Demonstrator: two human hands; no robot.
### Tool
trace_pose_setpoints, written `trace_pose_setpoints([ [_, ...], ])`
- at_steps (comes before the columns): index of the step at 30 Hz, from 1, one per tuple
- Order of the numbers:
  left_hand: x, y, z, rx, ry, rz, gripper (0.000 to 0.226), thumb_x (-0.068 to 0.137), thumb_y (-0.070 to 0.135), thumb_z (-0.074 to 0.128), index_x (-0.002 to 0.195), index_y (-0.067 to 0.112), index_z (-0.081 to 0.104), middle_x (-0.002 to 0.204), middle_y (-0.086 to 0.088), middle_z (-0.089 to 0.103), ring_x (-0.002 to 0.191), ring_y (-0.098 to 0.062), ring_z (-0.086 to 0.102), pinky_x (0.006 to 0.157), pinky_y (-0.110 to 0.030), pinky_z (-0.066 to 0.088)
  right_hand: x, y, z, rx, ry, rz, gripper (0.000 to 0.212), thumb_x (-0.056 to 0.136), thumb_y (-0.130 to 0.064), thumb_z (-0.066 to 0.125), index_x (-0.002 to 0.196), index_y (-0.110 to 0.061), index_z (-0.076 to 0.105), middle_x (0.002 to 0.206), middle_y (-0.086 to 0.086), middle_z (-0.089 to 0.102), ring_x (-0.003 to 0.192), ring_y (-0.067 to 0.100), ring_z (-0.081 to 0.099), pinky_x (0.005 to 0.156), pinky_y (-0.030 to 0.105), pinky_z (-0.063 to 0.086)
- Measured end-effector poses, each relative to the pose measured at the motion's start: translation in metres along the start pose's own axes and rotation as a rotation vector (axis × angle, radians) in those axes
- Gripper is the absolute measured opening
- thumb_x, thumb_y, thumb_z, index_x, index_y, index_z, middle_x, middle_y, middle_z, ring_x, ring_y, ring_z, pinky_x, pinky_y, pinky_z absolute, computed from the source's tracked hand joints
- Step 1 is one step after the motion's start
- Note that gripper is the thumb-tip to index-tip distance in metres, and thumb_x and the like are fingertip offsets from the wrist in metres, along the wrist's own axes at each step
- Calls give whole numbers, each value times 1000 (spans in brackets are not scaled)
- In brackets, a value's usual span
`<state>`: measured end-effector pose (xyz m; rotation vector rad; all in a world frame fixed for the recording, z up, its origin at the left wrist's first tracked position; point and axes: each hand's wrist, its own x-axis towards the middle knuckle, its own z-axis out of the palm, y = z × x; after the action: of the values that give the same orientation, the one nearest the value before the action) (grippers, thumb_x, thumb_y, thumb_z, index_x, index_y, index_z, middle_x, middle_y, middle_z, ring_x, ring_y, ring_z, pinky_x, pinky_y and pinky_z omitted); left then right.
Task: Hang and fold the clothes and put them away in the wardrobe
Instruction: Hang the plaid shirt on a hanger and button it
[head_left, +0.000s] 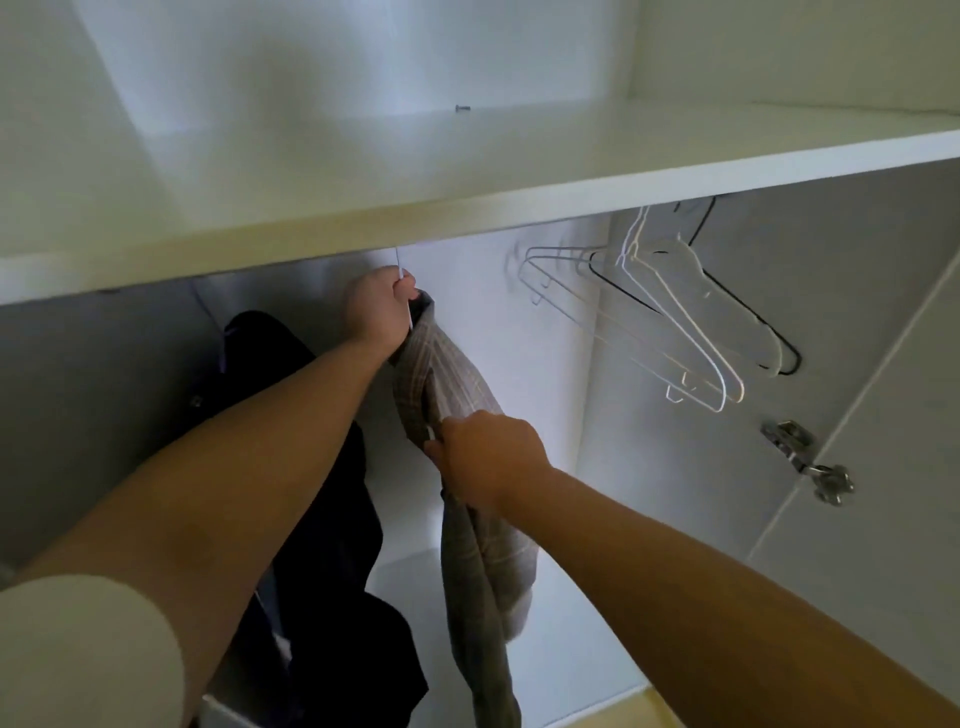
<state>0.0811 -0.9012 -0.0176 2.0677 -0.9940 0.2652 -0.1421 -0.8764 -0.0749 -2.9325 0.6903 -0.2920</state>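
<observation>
White wardrobe (493, 322) interior, seen from just under its shelf (519, 171). Left hand (379, 309), at 12 o'clock from frame centre, is curled tight around the neck of a white wire hanger (399, 262) whose top runs up behind the shelf edge. Grey plaid shirt (452, 379) hangs below that fist. Right hand (491, 454), at 5 o'clock from the left, pinches the cloth's front edge. Dark garment (332, 545) hangs at 8 o'clock of the shirt; empty hangers (675, 332) cluster at 2 o'clock; door hinge (805, 457) at 3 o'clock.

Left grip (376, 306) clenched, raised high; right grip (488, 457) pinching lower, both stretched forward
</observation>
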Motion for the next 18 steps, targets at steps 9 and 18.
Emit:
trace_pose_setpoints([
  [9,-28,-11,-38,198,258,-241,48,92,40,68,118,2,56,118,-19,60,106,-37,61,88,-46,50,-5,-24,15,70,88,-1,41,106,-56,27,82,-26,44,62,-11,45,49,6,41,51,22,27],
  [18,-63,90,58,-29,-261,42,31,87,44,65,81,13,60,79,-3,66,73,-22,63,66,-32,52,-34,82,0,115,129,558,32,106,-43,25,92,-22,44,69,-5,48,58,16,49,53,28,38],
])
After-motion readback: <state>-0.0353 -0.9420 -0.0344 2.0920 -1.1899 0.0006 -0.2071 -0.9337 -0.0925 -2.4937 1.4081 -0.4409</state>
